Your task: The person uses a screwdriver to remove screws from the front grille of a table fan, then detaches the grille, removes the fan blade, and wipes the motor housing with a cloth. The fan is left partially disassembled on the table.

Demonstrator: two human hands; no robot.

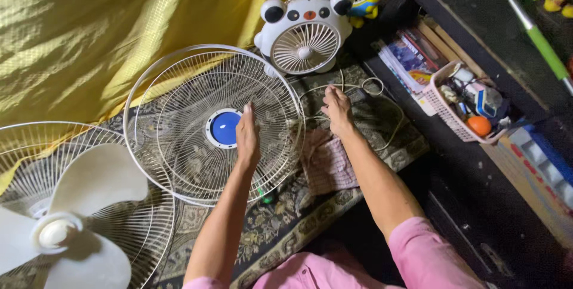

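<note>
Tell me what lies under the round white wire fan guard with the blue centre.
Under the white wire fan guard the dark patterned rug shows through. The left hand rests on top, hiding a patch.

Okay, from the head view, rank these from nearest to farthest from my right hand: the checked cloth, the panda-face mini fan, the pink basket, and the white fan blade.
Measured from the right hand:
1. Checked cloth, just below the hand on the mat.
2. Panda-face mini fan, above it and slightly left.
3. Pink basket, off to the right by the books.
4. White fan blade, far left at the bottom, on the other grille.
</note>
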